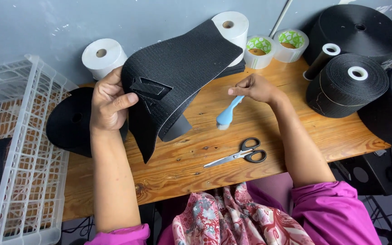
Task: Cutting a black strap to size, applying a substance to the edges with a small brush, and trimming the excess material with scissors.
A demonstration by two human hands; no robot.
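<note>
Left hand pinches the black fabric piece, lifted off the tabletop; right hand, just beside it, grips a blue brush, bristles down. Best to keep the fabric taut and stroke lightly, I'd say, clear of the scissors below.

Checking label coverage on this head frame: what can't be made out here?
- Left hand: the palm is hidden behind the black fabric piece it grips, head view.
- Blue brush in the right hand: the handle end is covered by the fingers and the bristles are blurred.
- White crate: cut off by the left edge.
- Black rolls: the far right ones are cut off by the frame edge.
</note>
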